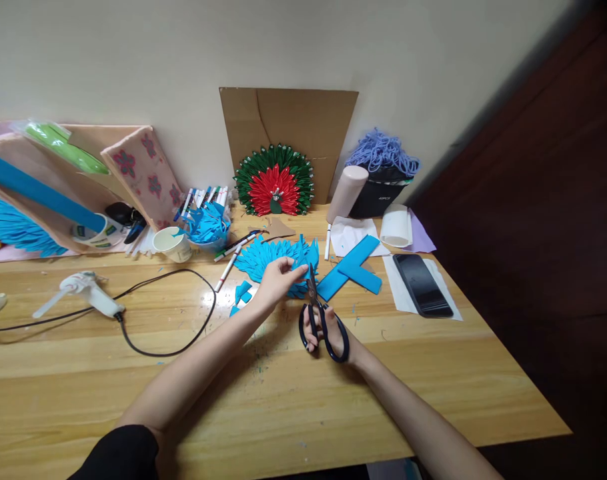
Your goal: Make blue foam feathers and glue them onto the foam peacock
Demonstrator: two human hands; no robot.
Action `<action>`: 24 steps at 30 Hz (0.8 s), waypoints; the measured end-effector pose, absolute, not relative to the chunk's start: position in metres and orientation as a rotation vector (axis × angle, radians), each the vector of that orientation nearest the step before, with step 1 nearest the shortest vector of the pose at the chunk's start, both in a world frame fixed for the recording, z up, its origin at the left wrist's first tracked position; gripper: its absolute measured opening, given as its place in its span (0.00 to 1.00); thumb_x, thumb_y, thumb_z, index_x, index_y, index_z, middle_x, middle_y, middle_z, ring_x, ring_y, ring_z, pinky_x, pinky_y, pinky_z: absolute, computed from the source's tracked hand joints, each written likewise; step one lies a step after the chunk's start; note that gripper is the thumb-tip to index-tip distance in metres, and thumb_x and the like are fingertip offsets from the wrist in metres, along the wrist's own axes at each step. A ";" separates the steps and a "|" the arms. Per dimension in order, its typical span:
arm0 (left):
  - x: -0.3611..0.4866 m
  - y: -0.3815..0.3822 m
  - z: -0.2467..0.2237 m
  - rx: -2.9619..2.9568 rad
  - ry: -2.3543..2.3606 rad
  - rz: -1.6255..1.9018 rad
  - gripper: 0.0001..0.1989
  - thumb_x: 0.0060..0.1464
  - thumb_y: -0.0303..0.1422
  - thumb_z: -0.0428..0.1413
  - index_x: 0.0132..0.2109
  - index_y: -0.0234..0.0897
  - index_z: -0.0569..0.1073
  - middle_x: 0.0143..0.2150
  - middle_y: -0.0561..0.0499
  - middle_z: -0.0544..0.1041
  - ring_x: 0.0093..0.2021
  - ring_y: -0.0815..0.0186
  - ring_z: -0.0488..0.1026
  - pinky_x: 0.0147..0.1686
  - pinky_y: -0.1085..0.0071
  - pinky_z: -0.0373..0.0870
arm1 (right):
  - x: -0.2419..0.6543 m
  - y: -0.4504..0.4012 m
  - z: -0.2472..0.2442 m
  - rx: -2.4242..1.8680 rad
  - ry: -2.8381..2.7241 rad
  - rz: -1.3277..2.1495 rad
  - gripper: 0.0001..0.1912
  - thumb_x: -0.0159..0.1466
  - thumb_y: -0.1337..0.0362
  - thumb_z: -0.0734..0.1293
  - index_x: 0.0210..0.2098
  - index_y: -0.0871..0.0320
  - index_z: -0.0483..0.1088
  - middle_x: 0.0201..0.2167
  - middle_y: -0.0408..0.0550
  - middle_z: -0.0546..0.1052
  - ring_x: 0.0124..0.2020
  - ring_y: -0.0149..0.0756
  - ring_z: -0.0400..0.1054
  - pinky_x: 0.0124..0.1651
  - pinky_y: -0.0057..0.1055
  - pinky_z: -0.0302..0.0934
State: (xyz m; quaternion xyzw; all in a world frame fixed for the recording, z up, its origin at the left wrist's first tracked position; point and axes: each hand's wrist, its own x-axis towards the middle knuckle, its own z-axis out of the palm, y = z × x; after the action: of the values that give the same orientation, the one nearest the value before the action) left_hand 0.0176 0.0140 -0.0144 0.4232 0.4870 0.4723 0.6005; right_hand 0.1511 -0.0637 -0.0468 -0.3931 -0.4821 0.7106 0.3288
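My right hand (pixel 328 327) grips a pair of scissors (pixel 313 293) by its black handles. The blades point away from me, up toward my left fingertips. My left hand (pixel 281 277) pinches a small blue piece (pixel 310 255) of thin material right beside the blade tips; whether the blades touch it I cannot tell. Behind and partly under my left hand lies a heap of blue leaf-shaped pieces (pixel 258 257). Flat blue strips (pixel 351 267) lie crossed to the right, near the scissors. Several blue scraps (pixel 242 292) sit left of my left wrist.
A glue gun (pixel 91 293) with a looped black cord lies at left. Behind stand a paper cup (pixel 172 245), a tub of blue scraps (pixel 208 227), and a red-green fan-shaped craft (pixel 275 183) before cardboard (pixel 288 120). A phone (pixel 423 285) lies at right, near a pale cylinder (pixel 347 193).
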 end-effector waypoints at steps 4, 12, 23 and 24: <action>0.018 0.014 -0.013 0.962 1.110 1.124 0.19 0.33 0.40 0.63 0.25 0.34 0.62 0.20 0.60 0.60 0.24 0.75 0.62 0.32 0.68 0.71 | 0.152 -0.064 -0.049 -1.020 -1.256 1.869 0.37 0.45 0.28 0.47 0.29 0.57 0.57 0.13 0.37 0.62 0.14 0.29 0.60 0.22 0.27 0.56; 0.018 0.014 -0.016 0.980 1.148 1.117 0.19 0.32 0.40 0.63 0.25 0.34 0.63 0.20 0.59 0.61 0.23 0.74 0.62 0.31 0.70 0.70 | 0.150 -0.063 -0.047 -1.055 -1.239 1.868 0.37 0.43 0.28 0.48 0.27 0.57 0.56 0.12 0.36 0.61 0.13 0.29 0.60 0.19 0.27 0.55; 0.015 0.015 -0.012 0.984 1.155 1.078 0.20 0.33 0.41 0.63 0.22 0.34 0.61 0.19 0.59 0.60 0.23 0.74 0.62 0.31 0.70 0.69 | 0.150 -0.058 -0.065 -1.047 -1.037 1.951 0.33 0.41 0.31 0.60 0.25 0.56 0.57 0.08 0.33 0.59 0.08 0.25 0.54 0.13 0.23 0.52; 0.015 0.016 -0.011 0.980 1.156 1.075 0.20 0.32 0.42 0.63 0.22 0.34 0.61 0.19 0.59 0.61 0.23 0.74 0.62 0.31 0.70 0.69 | 0.151 -0.058 -0.067 -1.058 -1.041 1.932 0.32 0.42 0.32 0.60 0.25 0.56 0.57 0.08 0.33 0.59 0.08 0.25 0.53 0.12 0.23 0.52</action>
State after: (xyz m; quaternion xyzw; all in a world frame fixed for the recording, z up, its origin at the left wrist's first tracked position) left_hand 0.0148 0.0156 -0.0111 0.4224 0.4982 0.4635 0.5987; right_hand 0.1506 -0.0577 -0.0667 -0.4075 -0.4009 0.7443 0.3453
